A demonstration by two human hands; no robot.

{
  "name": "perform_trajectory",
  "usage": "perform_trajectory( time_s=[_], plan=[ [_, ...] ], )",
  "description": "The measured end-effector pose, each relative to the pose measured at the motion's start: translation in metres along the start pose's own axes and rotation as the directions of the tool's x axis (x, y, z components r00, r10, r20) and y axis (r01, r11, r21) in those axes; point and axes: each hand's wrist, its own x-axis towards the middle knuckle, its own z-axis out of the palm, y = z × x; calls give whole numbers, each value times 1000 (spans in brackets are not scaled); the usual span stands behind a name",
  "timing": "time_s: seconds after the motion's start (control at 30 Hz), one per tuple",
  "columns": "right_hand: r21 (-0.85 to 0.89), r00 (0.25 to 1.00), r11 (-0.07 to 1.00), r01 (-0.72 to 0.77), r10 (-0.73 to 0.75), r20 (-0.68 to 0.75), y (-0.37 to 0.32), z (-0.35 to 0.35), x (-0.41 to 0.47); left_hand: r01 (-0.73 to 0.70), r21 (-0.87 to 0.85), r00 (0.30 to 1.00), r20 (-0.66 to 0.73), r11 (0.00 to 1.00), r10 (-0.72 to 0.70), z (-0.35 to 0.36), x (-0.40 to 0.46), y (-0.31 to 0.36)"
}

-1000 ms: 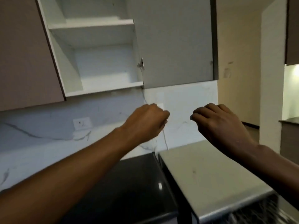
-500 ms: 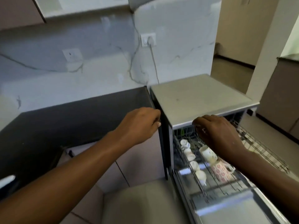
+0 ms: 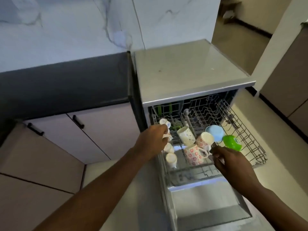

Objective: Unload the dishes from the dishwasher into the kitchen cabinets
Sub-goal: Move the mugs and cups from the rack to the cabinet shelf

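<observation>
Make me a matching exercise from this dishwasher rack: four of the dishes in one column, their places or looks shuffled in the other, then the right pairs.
Things
1. blue bowl
2. green bowl
3. diamond-pattern mug
4. small white cup

Descriptions
A. plain, in the row along the rack's left edge, nearest the camera
B. rightmost dish in the rack
C. tilted in the middle, behind the two flowered mugs
D. pale, between a flowered mug and the brightest bowl

Pairs: 1-D, 2-B, 3-C, 4-A
</observation>
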Motion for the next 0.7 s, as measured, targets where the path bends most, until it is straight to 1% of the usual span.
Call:
perform_trajectory(
  time_s=[0.07,0.17,0.27,0.33,0.4,0.47,0.57,0.7],
  plan=[
    [40,999,999,-8,6,50,42,11,18,97,-69,995,7,993,-97,49,25,16],
    [144,994,988,-51,37,98,85,29,46,249,-133,967,92,959,-239,115,50,33],
    [214,988,973,-89,60,139,118,51,74,357,-201,929,178,912,-324,173,75,40],
    [229,986,970,-85,48,160,132,65,86,428,-208,893,247,879,-377,204,86,40],
    [222,985,973,-59,22,169,146,81,99,476,-164,862,283,864,-421,235,98,37],
    [206,984,978,-30,-7,175,156,96,110,515,-145,842,272,845,-466,259,111,35],
    [216,985,976,-13,-25,169,165,113,124,574,-161,810,254,803,-528,283,129,28],
    [143,984,989,32,-56,169,179,136,140,606,-156,780,307,780,-545,304,145,16]
  ],
)
